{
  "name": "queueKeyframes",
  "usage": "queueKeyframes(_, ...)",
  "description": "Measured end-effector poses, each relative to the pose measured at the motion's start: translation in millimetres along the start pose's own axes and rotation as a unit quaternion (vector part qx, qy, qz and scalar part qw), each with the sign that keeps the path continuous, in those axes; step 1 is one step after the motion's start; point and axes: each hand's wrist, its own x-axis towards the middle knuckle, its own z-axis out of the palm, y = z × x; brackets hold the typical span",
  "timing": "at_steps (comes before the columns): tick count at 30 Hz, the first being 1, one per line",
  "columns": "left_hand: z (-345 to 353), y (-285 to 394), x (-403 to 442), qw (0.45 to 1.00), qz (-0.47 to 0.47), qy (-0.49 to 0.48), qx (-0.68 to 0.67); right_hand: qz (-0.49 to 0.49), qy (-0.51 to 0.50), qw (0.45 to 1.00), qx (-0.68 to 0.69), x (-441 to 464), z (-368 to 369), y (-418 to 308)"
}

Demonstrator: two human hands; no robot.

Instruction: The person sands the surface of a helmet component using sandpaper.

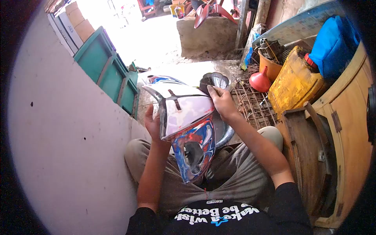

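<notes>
A motorcycle body panel (186, 113) rests across my lap, its middle white and glossy, its lower section swirled in blue, red and white around an oval opening. My left hand (153, 124) supports the panel's left edge, with part of the fingers hidden behind it. At the upper right edge, my right hand (222, 102) has its fingers closed on the panel. Just beyond those fingertips is a dark, scalloped bowl (221, 81). A grey rounded basin (224, 135) shows partly beneath the panel.
A white wall (70, 117) and a green cabinet (98, 58) stand to my left. On the right are a metal grate (254, 105), a red funnel (260, 81), a yellow jerrycan (295, 80) and wooden furniture (344, 137). A low concrete block (205, 39) lies ahead.
</notes>
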Motion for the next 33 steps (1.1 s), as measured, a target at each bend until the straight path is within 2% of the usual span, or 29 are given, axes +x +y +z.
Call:
queueKeyframes(3,4.2,-2.1,-10.8,0.995,-0.066,-0.069,-0.039,-0.004,0.033,0.999,-0.019,-9.9,2.5,5.7)
queueKeyframes(4,-7.7,-3.2,-8.0,0.982,-0.079,-0.159,-0.065,-0.007,0.047,0.998,-0.034,-12.6,3.5,3.1)
queueKeyframes(6,-29.0,-7.2,-20.6,0.976,-0.117,-0.179,-0.036,-0.043,0.079,0.994,-0.065,-13.5,7.8,10.2)
queueKeyframes(7,-38.7,-9.2,-26.8,0.972,-0.135,-0.189,-0.021,-0.016,0.071,0.996,-0.058,-18.5,9.9,10.6)
queueKeyframes(9,-49.0,-13.2,-36.0,0.968,-0.205,-0.131,0.054,0.027,0.053,0.997,-0.042,-22.6,14.8,6.3)
queueKeyframes(11,-16.8,0.7,-39.0,0.898,-0.214,-0.176,0.343,0.004,0.048,0.998,-0.033,-21.7,19.6,16.3)
queueKeyframes(12,5.1,10.2,-40.0,0.832,-0.209,-0.193,0.477,0.002,0.055,0.998,-0.041,-22.8,21.5,17.2)
queueKeyframes(15,16.1,5.1,-47.8,0.768,-0.014,-0.304,0.563,-0.011,0.068,0.995,-0.067,-25.5,23.3,16.9)
queueKeyframes(16,23.1,6.2,-49.2,0.707,0.035,-0.307,0.636,-0.013,0.068,0.995,-0.071,-27.6,23.3,15.3)
queueKeyframes(17,26.4,2.2,-54.0,0.707,0.049,-0.283,0.646,-0.014,0.069,0.995,-0.075,-30.5,24.1,14.2)
queueKeyframes(18,30.2,-4.8,-60.8,0.735,0.046,-0.232,0.636,-0.024,0.070,0.994,-0.076,-31.9,25.1,12.2)
queueKeyframes(19,37.2,-12.8,-68.6,0.788,0.019,-0.144,0.598,-0.032,0.071,0.994,-0.077,-33.0,24.8,9.7)
queueKeyframes(21,54.5,-26.5,-72.2,0.856,-0.002,-0.016,0.517,-0.029,0.060,0.993,-0.096,-41.2,25.1,-0.7)
queueKeyframes(22,105.6,-23.0,-73.1,0.797,-0.004,0.040,0.603,-0.019,0.046,0.992,-0.113,-47.0,24.3,-13.8)
queueKeyframes(24,87.6,-3.5,-70.3,0.641,0.181,-0.213,0.715,-0.015,0.017,0.991,-0.133,-45.7,26.3,-6.8)
queueKeyframes(26,95.4,3.6,-65.0,0.585,0.237,-0.199,0.749,-0.046,0.002,0.988,-0.151,-35.3,25.2,12.2)
queueKeyframes(27,92.4,7.1,-62.4,0.587,0.243,-0.193,0.748,-0.061,-0.007,0.985,-0.160,-28.8,24.4,16.8)
queueKeyframes(28,85.2,11.5,-63.5,0.607,0.232,-0.183,0.737,-0.023,0.004,0.985,-0.170,-22.7,20.3,9.6)
queueKeyframes(29,78.0,14.3,-65.8,0.646,0.210,-0.169,0.714,0.066,0.007,0.988,-0.136,-18.7,13.8,2.6)
queueKeyframes(31,67.9,22.0,-64.4,0.698,0.178,-0.143,0.679,0.105,-0.006,0.957,-0.271,7.1,-5.5,49.8)
queueKeyframes(33,64.5,25.8,-63.0,0.754,0.152,-0.098,0.631,0.076,-0.061,0.880,-0.465,15.7,-23.4,102.4)
